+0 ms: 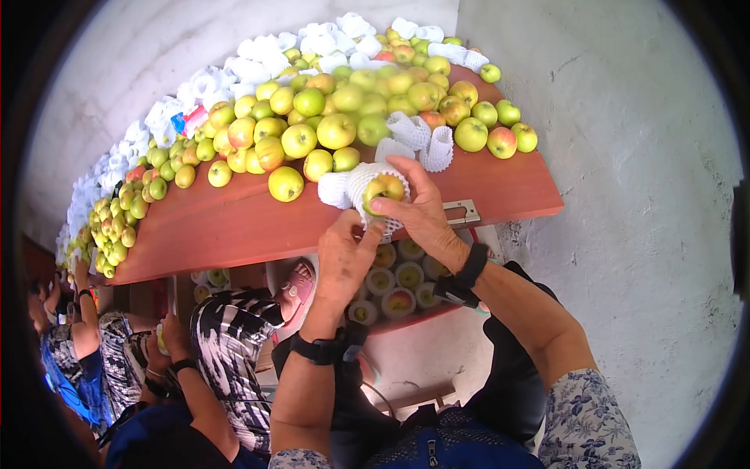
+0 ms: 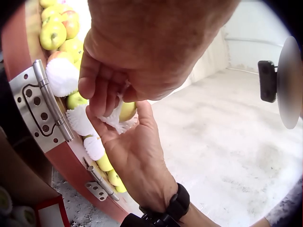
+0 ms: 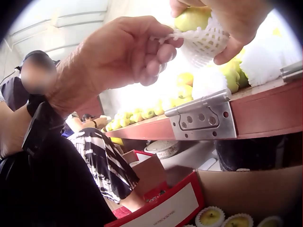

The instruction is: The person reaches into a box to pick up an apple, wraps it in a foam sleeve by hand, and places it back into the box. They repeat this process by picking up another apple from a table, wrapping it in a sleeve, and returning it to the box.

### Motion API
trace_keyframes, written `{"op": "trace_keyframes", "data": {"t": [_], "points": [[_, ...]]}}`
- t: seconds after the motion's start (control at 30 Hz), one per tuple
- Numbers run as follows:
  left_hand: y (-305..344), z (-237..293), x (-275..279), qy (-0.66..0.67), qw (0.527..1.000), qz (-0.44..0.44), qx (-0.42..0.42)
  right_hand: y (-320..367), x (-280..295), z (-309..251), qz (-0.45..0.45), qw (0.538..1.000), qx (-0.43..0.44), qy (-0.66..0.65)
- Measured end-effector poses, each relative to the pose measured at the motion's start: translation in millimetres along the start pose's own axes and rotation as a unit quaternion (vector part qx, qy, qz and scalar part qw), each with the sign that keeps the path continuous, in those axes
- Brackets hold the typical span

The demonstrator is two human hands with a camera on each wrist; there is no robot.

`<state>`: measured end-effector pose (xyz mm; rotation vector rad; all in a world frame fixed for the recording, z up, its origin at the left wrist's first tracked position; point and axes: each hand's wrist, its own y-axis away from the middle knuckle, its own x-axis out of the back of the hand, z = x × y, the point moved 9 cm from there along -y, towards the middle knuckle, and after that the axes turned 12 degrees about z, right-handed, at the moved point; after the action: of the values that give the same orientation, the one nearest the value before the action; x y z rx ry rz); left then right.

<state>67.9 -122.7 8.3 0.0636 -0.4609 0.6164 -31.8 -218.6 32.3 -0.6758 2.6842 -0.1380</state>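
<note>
A yellow-green apple [image 1: 384,190] sits partly inside a white foam net [image 1: 363,181], held above the table's front edge. My right hand [image 1: 426,215] grips the apple and net, thumb and fingers on opposite sides. My left hand [image 1: 348,254] pinches the net's lower edge; in the right wrist view the left hand [image 3: 128,54] draws a strand of the net [image 3: 203,45] out from the apple [image 3: 193,19], beside my right hand [image 3: 244,21]. In the left wrist view the left hand [image 2: 142,47] hides part of the apple [image 2: 127,111], above the right hand [image 2: 139,153].
Loose apples [image 1: 299,141] and white foam nets [image 1: 262,55] are heaped on the red-brown table [image 1: 258,223]. Metal hinges [image 3: 201,118] line its edge. Below stands a box [image 3: 246,189] of netted apples [image 1: 398,302]. People sit at the left, one in patterned trousers [image 1: 226,336].
</note>
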Motion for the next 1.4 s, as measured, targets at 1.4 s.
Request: {"op": "trace_keyframes", "data": {"t": [1.4], "points": [[-5.6,29.3,1.6,0.414,0.897,0.146,-0.056,-3.5,0.7,-60.1,-0.028,0.958,0.213,0.187]]}}
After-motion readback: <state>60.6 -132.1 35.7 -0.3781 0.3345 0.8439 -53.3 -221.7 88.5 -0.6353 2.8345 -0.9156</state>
